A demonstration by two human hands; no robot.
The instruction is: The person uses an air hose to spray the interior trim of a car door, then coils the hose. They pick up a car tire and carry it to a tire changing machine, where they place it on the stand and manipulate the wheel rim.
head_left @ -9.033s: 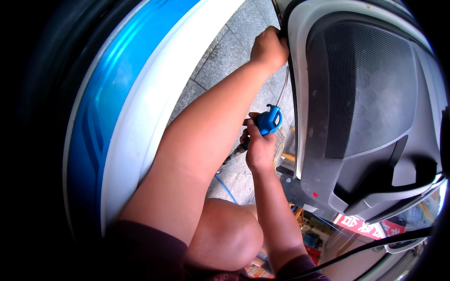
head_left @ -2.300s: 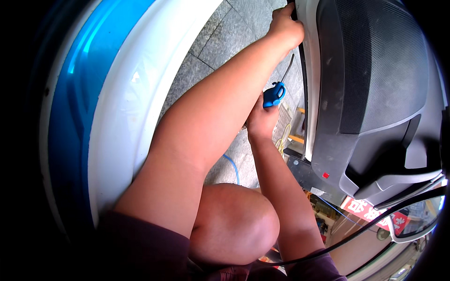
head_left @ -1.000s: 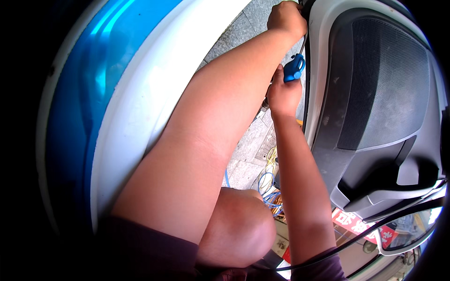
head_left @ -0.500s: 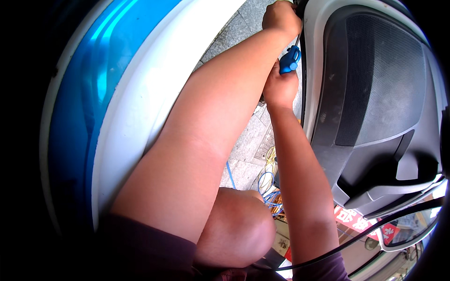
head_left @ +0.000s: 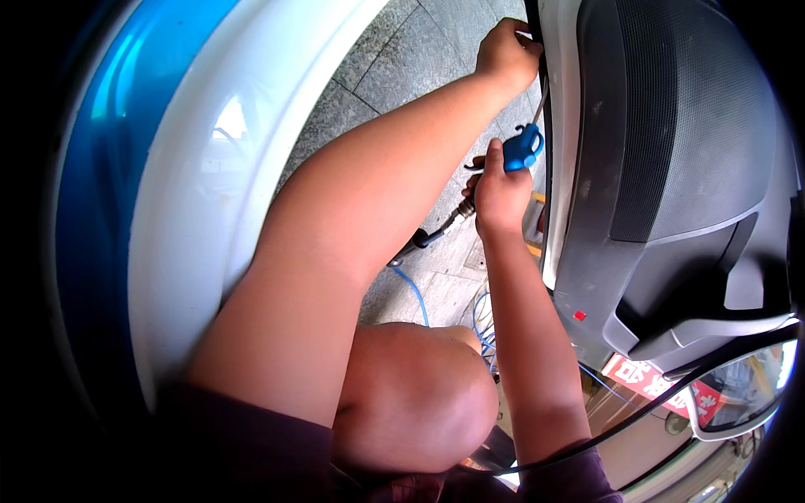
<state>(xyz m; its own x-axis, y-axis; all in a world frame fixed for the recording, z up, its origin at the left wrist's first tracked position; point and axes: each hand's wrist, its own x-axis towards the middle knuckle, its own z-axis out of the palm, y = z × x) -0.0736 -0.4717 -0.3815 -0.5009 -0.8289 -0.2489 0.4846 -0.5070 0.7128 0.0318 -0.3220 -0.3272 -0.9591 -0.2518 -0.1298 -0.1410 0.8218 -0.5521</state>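
Nozzle (head_left: 540, 103) of right hand's (head_left: 501, 199) blue air gun (head_left: 521, 151) blurs near the door edge (head_left: 560, 151).

Grey stone-tile floor (head_left: 386, 63) with dark joints, upper centre down to mid-frame. Long red sign with white characters (head_left: 644, 380), lower right. Bright light, white glare on glossy curved blue-and-white panel (head_left: 189, 197), left side.
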